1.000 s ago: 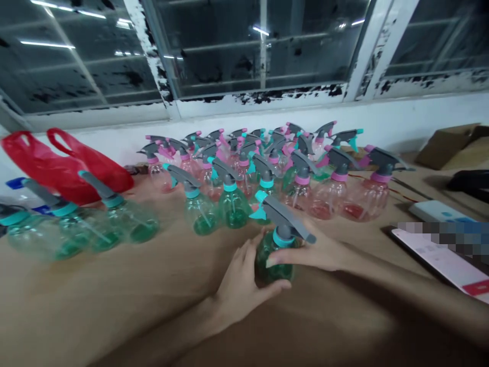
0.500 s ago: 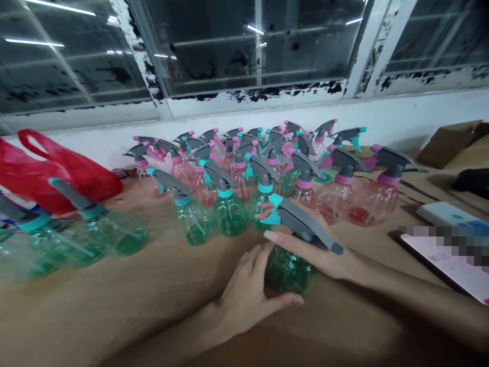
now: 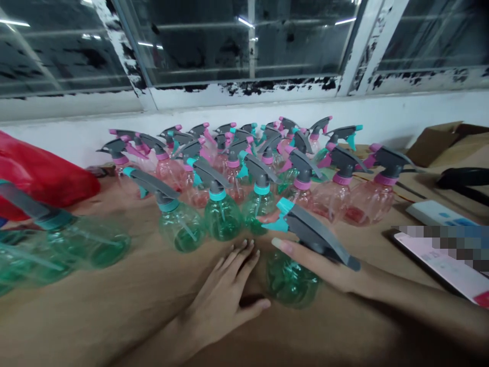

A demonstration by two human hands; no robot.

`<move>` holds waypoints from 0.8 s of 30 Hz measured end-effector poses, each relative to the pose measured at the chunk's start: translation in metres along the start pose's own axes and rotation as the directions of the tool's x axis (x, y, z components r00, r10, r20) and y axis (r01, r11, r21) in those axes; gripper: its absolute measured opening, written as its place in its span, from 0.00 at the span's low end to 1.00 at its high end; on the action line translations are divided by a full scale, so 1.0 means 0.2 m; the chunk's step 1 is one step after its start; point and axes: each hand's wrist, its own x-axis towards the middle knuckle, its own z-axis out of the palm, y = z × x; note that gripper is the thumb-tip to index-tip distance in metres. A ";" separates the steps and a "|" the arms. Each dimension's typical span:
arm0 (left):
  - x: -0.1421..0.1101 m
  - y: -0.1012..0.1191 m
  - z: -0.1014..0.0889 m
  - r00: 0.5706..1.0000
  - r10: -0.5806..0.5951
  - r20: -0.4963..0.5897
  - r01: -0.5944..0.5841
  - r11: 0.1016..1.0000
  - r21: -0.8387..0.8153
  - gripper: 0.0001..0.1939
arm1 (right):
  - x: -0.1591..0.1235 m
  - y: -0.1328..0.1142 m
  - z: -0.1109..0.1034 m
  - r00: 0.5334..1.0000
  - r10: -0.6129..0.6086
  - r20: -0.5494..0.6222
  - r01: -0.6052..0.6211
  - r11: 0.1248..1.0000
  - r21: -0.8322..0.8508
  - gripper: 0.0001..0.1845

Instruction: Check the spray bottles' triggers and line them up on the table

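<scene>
Right hand (image 3: 334,267) curls its fingers, part-closed, round the spray bottle's (image 3: 292,285) neck at five o'clock; left hand (image 3: 219,298) spreads empty at seven. That lone, high grip could let it tip.

The bench (image 3: 110,311) at lower left leaves room to pass; across the frame's middle, closely packed spray bottles (image 3: 222,219) block the way toward the wall (image 3: 431,109).
</scene>
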 end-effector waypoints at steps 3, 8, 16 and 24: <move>0.00 0.01 0.00 1.000 0.002 -0.003 -0.002 1.000 0.005 0.37 | 0.00 -0.01 0.00 1.000 -0.008 -0.006 0.008 1.000 -0.007 0.13; 0.00 0.01 0.00 1.000 0.014 0.000 -0.014 1.000 -0.005 0.37 | -0.01 0.00 0.00 1.000 -0.004 -0.001 0.004 1.000 -0.007 0.13; 0.00 0.01 0.00 1.000 0.017 0.002 -0.017 1.000 -0.002 0.37 | 0.00 0.00 0.00 1.000 -0.026 -0.009 0.027 1.000 0.005 0.13; 0.00 0.02 -0.01 0.999 0.017 0.031 -0.018 1.000 0.022 0.36 | -0.01 0.00 0.00 0.998 -0.020 0.052 0.019 1.000 0.024 0.17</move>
